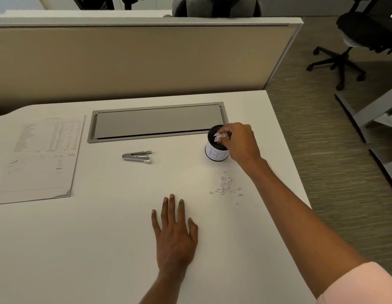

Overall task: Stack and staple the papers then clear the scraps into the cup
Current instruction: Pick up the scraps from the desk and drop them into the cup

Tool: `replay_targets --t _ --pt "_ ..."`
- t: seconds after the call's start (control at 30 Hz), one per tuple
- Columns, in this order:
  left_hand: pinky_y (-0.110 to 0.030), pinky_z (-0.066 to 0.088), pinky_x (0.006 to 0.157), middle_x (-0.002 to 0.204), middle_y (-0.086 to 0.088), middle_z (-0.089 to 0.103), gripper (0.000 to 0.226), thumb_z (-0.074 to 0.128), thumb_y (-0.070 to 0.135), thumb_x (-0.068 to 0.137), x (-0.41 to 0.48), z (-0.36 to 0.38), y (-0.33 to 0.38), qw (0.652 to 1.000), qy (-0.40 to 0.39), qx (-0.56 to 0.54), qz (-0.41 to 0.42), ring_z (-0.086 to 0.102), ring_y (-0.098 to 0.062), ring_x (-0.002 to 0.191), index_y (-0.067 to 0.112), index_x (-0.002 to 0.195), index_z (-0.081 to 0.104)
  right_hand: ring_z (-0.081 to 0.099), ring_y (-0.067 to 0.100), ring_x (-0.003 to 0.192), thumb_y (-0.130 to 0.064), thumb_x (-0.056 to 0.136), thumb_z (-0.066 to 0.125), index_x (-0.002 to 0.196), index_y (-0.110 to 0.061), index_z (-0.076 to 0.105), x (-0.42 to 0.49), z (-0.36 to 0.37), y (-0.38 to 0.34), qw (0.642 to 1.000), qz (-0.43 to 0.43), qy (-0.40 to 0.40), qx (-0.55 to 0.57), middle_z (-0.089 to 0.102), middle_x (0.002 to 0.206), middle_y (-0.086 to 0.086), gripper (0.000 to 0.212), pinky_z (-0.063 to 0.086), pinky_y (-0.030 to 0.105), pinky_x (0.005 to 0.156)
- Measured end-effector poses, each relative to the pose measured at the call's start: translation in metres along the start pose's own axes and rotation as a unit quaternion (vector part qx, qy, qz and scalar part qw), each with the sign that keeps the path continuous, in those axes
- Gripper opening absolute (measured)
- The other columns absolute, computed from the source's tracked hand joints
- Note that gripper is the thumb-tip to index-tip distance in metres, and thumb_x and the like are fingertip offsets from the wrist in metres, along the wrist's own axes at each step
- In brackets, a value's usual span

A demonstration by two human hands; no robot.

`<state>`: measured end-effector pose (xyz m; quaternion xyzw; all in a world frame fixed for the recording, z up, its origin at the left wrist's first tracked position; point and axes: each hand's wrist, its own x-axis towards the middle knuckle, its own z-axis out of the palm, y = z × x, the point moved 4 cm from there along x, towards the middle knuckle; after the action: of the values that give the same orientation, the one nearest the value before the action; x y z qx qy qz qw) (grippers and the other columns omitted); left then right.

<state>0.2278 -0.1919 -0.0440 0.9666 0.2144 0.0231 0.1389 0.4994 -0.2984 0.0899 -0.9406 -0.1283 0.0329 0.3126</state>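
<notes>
A stack of printed papers (pixel 40 156) lies at the left of the white desk (pixel 116 233). A small metal stapler (pixel 137 156) rests near the desk's middle. Right of it stands a white cup (pixel 215 152) with a dark inside and blue lettering. My right hand (pixel 240 142) hovers over the cup's mouth, fingers pinched on a clump of paper scraps (pixel 219 136). A loose pile of small scraps (pixel 225 186) lies on the desk below the cup. My left hand (pixel 175 232) lies flat on the desk, fingers spread, holding nothing.
A grey recessed cable hatch (pixel 157 122) sits behind the stapler and cup. A beige partition (pixel 136 60) walls the desk's back edge. The desk's right edge drops to carpet, where a black office chair (pixel 357 38) stands.
</notes>
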Motion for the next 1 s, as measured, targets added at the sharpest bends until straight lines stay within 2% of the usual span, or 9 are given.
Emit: replay_targets --t 0.17,0.3,0.4,0.5,0.67,0.8,0.87,0.93,1.0 --pt "-0.062 0.018 0.130 0.175 -0.009 0.028 0.061 0.037 0.039 0.103 0.000 0.000 -0.001 1.000 0.000 -0.002 -0.001 0.023 -0.026 0.164 0.013 0.158 0.045 0.072 0.033 0.106 -0.007 0.090 0.076 0.121 -0.009 0.076 -0.001 -0.005 -0.001 1.000 -0.019 0.002 -0.002 0.075 0.119 0.018 0.031 0.059 0.040 0.097" --pt "-0.061 0.017 0.131 0.175 -0.009 0.027 0.062 0.037 0.040 0.104 0.000 0.000 0.000 1.000 -0.002 0.002 0.000 0.021 -0.026 0.164 0.014 0.159 0.043 0.074 0.028 0.097 -0.005 0.091 0.073 0.112 -0.006 0.079 -0.005 -0.016 -0.003 0.998 -0.038 0.037 0.024 0.078 0.111 0.016 0.022 0.060 0.038 0.094" --pt "-0.060 0.014 0.131 0.176 -0.008 0.026 0.062 0.038 0.040 0.104 0.001 -0.001 0.000 1.000 -0.003 0.005 -0.001 0.019 -0.025 0.165 0.014 0.160 0.043 0.074 0.019 0.086 -0.004 0.091 0.072 0.104 -0.007 0.081 -0.018 -0.032 0.003 0.992 -0.033 0.093 0.072 0.080 0.100 0.010 0.016 0.061 0.025 0.086" --pt "-0.060 0.013 0.132 0.175 -0.009 0.026 0.061 0.040 0.039 0.104 -0.002 -0.002 0.001 1.000 -0.004 0.007 -0.003 0.019 -0.026 0.165 0.014 0.160 0.042 0.072 0.011 0.077 -0.008 0.090 0.075 0.100 -0.008 0.081 -0.051 -0.036 0.022 0.990 0.001 0.100 0.095 0.079 0.090 0.004 0.011 0.055 0.010 0.076" --pt "-0.058 0.009 0.133 0.176 -0.010 0.024 0.060 0.042 0.039 0.106 0.007 -0.008 0.003 1.000 -0.003 -0.001 -0.001 0.014 -0.026 0.166 0.014 0.160 0.040 0.069 0.019 0.085 -0.016 0.085 0.084 0.115 -0.005 0.074 -0.101 -0.009 0.066 0.991 0.109 0.025 0.073 0.075 0.104 0.009 0.033 0.060 0.034 0.084" --pt "-0.054 0.010 0.134 0.177 -0.013 0.021 0.061 0.040 0.037 0.106 0.001 -0.005 0.000 1.000 0.000 -0.019 0.003 0.011 -0.027 0.166 0.010 0.161 0.038 0.059 0.027 0.124 -0.025 0.083 0.085 0.140 -0.007 0.056 -0.144 0.024 0.088 0.989 0.132 -0.070 0.004 0.058 0.137 0.010 0.067 0.051 0.045 0.104" --pt "-0.051 0.010 0.135 0.177 -0.013 0.020 0.062 0.037 0.037 0.106 -0.002 -0.005 0.001 0.999 0.000 -0.035 0.004 0.010 -0.027 0.166 0.010 0.161 0.037 0.049 0.027 0.135 -0.020 0.085 0.083 0.145 -0.006 0.050 -0.159 0.033 0.092 0.987 0.133 -0.090 -0.029 0.051 0.143 0.009 0.070 0.045 0.042 0.109" --pt "-0.050 0.010 0.135 0.177 -0.012 0.020 0.062 0.036 0.037 0.106 -0.001 -0.006 0.002 0.999 0.002 -0.041 0.001 0.009 -0.026 0.166 0.010 0.161 0.037 0.052 0.029 0.129 -0.008 0.085 0.080 0.139 -0.006 0.055 -0.165 0.039 0.094 0.989 0.122 -0.074 -0.042 0.051 0.136 0.009 0.060 0.049 0.043 0.104" --pt "-0.049 0.010 0.135 0.177 -0.013 0.021 0.061 0.037 0.036 0.106 -0.002 -0.006 0.003 0.999 0.001 -0.038 0.001 0.009 -0.026 0.166 0.010 0.161 0.037 0.060 0.032 0.111 0.007 0.083 0.074 0.128 -0.006 0.063 -0.165 0.047 0.092 0.992 0.115 -0.046 -0.019 0.056 0.123 0.010 0.048 0.054 0.049 0.093"
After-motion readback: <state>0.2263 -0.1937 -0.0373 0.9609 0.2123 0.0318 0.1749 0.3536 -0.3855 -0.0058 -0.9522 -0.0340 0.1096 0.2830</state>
